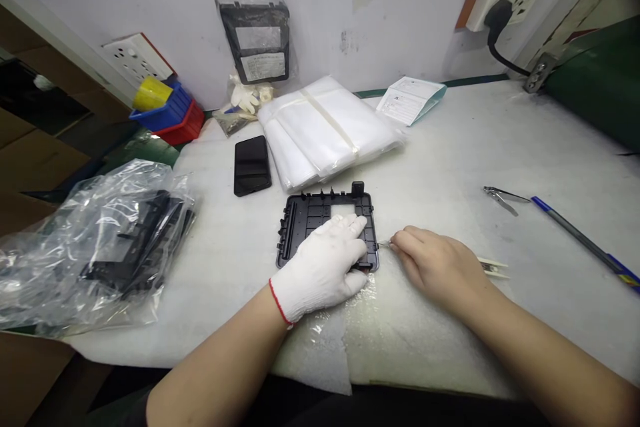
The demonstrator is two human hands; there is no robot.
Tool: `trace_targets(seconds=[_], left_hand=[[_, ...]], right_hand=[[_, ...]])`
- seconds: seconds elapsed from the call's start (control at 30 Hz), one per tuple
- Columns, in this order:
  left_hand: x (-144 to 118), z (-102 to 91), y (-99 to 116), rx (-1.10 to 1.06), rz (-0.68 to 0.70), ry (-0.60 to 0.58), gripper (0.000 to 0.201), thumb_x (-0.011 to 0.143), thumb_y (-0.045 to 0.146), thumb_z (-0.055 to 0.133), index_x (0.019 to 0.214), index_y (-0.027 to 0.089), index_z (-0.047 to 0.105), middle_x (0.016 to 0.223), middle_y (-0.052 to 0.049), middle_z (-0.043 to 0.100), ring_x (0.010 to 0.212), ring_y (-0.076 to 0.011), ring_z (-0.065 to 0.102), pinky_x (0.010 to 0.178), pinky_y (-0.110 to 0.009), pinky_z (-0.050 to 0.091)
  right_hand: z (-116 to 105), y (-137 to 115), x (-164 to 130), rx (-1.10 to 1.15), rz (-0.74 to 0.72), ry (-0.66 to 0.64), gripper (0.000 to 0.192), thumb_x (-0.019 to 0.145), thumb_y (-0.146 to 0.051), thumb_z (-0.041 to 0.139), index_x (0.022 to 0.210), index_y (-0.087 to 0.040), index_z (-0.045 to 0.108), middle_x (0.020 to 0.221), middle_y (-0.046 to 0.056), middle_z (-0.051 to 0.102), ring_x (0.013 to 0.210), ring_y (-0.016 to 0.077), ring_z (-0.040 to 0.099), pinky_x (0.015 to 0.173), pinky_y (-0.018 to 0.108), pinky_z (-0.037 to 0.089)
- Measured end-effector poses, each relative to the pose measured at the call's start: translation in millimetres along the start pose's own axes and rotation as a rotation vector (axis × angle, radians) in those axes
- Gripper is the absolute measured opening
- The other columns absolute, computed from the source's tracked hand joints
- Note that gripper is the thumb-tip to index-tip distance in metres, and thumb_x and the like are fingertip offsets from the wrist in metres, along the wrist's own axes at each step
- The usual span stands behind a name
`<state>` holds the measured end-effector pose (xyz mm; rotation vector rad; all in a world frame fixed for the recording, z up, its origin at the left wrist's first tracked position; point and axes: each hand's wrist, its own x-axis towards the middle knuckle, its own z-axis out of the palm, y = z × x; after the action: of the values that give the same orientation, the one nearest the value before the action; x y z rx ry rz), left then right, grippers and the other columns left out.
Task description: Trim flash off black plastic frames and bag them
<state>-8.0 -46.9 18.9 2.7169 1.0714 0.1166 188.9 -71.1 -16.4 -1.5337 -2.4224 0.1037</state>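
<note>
A black plastic frame part [307,220] lies flat on the white foam-covered table [450,167]. My left hand [327,263], in a white knit glove, presses down on the frame's near right area with fingers spread. My bare right hand [435,265] rests on the table just right of the frame, fingers closed on a thin tool [493,268]. The tool's metal tip [384,244] pokes out toward the frame's right edge, and its pale handle sticks out behind the hand.
A clear bag of black parts [100,240] lies at left. A black phone [251,165] and a stack of white bags [325,128] sit behind the frame. Nail clippers [503,198] and a blue pen [583,240] lie at right. Coloured bins [167,113] stand at back left.
</note>
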Motion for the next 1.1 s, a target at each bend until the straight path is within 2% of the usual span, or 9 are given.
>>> trace_targets(seconds=[0.33,0.73,0.93,1.1], left_hand=[[0.8,-3.8,2.2,0.006,-0.014,-0.022,0.009,0.071,0.021,0.058,0.078,0.015,0.06,0.133,-0.014,0.046,0.121,-0.0294,0.043,0.102,-0.042,0.036],[-1.0,-1.7,1.0,-0.015,-0.026,-0.038,0.01,0.072,0.022,0.057,0.08,0.015,0.06,0.136,-0.013,0.043,0.125,-0.0289,0.039,0.104,-0.043,0.033],[-0.7,-1.9,1.5,-0.015,-0.031,-0.038,0.011,0.072,0.022,0.057,0.079,0.015,0.061,0.136,-0.014,0.044,0.123,-0.0278,0.042,0.104,-0.043,0.032],[0.7,-1.4,1.5,-0.023,-0.033,-0.025,0.009,0.071,0.022,0.057,0.076,0.015,0.06,0.133,-0.014,0.046,0.12,-0.0278,0.045,0.102,-0.041,0.035]], right_hand=[[-5.4,-0.5,4.9,-0.025,-0.008,-0.071,0.018,0.088,-0.018,0.038,0.072,-0.02,0.047,0.066,-0.002,0.05,0.054,0.0112,0.039,0.047,0.024,0.018],[-9.8,-1.9,5.9,-0.034,-0.007,-0.137,0.016,0.086,-0.015,0.039,0.072,-0.02,0.046,0.067,-0.002,0.051,0.055,0.0112,0.039,0.046,0.025,0.015],[-6.1,-1.9,3.7,-0.032,-0.034,-0.087,0.018,0.087,-0.016,0.039,0.072,-0.02,0.047,0.068,-0.002,0.052,0.057,0.0122,0.041,0.047,0.025,0.018],[-2.1,0.0,0.0,0.065,0.023,-0.026,0.018,0.09,-0.02,0.038,0.075,-0.019,0.047,0.071,-0.001,0.054,0.061,0.0124,0.046,0.051,0.025,0.025]])
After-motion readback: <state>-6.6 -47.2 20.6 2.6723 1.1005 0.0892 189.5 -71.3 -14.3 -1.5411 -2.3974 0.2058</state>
